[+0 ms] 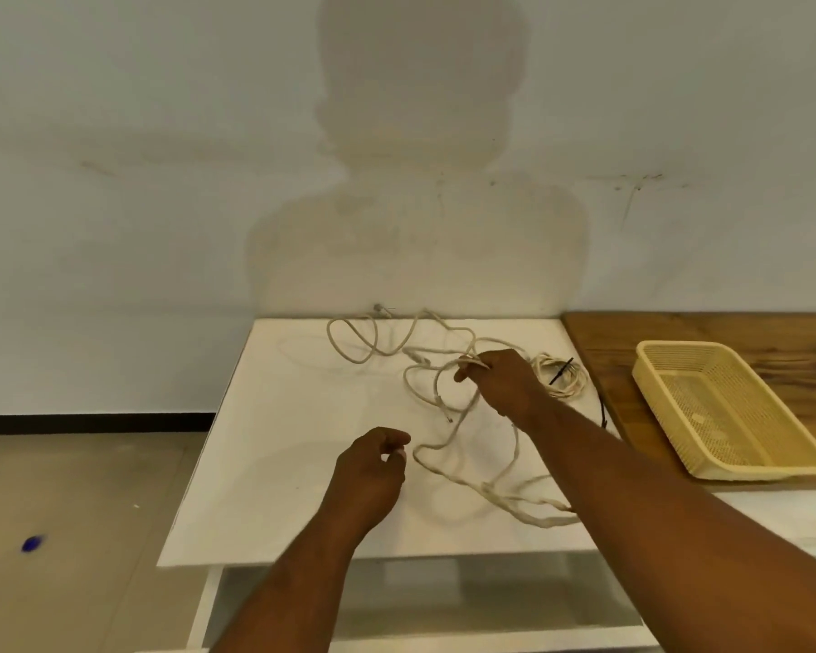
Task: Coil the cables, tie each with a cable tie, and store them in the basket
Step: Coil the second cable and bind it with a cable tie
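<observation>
Cable [462, 369] loop between right-hand fingers [467, 369] — left hand [373, 468] apart.

Readable text: none
Labels, brands: none legible on cable [448, 402], basket [670, 365] or table [293, 464]
Numbers, signs: none legible on wall [161, 181]

Cream cable [448, 468]; black tie [561, 370]; yellow mesh basket [726, 407]; white table [302, 417]; brown wood-grain board [707, 329]
</observation>
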